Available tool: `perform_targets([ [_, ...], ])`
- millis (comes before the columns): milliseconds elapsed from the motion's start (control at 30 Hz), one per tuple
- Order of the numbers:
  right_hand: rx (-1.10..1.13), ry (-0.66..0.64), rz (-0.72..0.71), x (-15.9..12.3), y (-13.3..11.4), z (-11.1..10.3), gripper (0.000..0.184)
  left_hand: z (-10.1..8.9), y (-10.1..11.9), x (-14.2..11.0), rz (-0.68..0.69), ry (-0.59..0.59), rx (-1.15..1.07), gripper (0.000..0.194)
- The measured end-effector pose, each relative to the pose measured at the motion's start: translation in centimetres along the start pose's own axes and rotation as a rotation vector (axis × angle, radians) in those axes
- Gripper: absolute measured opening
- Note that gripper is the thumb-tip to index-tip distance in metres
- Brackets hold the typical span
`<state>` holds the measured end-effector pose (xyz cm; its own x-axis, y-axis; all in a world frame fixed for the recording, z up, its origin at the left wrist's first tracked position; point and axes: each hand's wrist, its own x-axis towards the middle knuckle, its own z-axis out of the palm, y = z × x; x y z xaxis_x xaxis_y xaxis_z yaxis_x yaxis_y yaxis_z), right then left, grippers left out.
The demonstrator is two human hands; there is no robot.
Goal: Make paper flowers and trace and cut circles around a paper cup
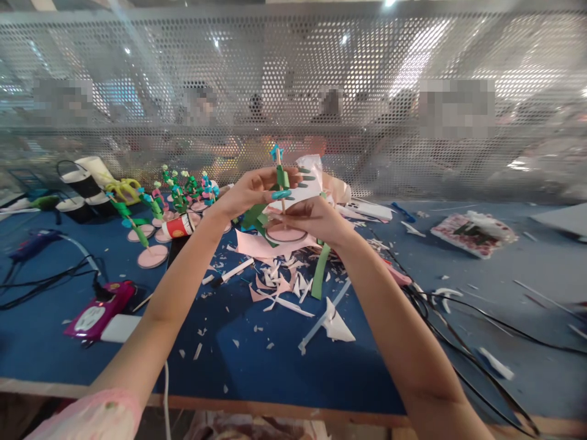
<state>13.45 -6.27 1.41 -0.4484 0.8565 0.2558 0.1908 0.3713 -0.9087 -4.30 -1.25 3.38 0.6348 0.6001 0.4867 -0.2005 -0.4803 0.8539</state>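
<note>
Between my two hands stands a paper flower on a stick (278,160), with a blue top, green paper round its stem and a round pink base (287,234). My left hand (257,186) pinches the green-wrapped stem below the blue top. Lower down, my right hand (312,220) has its fingers closed round the bottom of the stem, just over the base. Similar paper flowers (153,256) on pink discs stand to the left. Beneath my hands lie pink paper (250,244) and a green paper strip (320,272).
Paper scraps (279,281) and a marker (233,272) cover the middle of the blue table. On the left are a magenta power strip (103,308), a glue gun (34,244), black cups (76,209) and yellow-handled scissors (123,190). Black cables (428,305) cross the right. A perforated metal screen (293,73) stands behind.
</note>
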Motion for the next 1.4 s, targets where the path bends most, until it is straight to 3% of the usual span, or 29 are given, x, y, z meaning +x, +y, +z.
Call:
perform_targets([
  [200, -0.073, -0.038, -0.012, 0.0, -0.1, 0.1, 0.040, -0.2, -0.3, 0.0, 0.011, -0.014, -0.087, 0.054],
  [400, -0.072, 0.024, 0.021, 0.3, 0.0, 0.0, 0.039, 0.0, 0.0, -0.1, 0.019, 0.154, -0.083, 0.037],
  [767, 0.067, 0.123, 0.052, 0.4, 0.3, 0.3, 0.037, 0.4, 0.2, 0.0, 0.009, 0.201, -0.100, 0.039],
  [967, -0.014, 0.247, 0.136, 0.4, 0.2, 0.4, 0.038, 0.6, 0.3, 0.1, -0.020, 0.249, -0.030, 0.043],
  [1233, -0.054, 0.252, 0.097, 0.4, 0.3, 0.7, 0.040, 1.0, 0.7, 0.1, -0.038, 0.257, 0.055, 0.033],
  [1400, -0.130, 0.243, 0.094, 0.2, -0.4, 0.6, 0.029, 1.0, 0.5, 0.1, -0.071, 0.274, 0.070, 0.031],
])
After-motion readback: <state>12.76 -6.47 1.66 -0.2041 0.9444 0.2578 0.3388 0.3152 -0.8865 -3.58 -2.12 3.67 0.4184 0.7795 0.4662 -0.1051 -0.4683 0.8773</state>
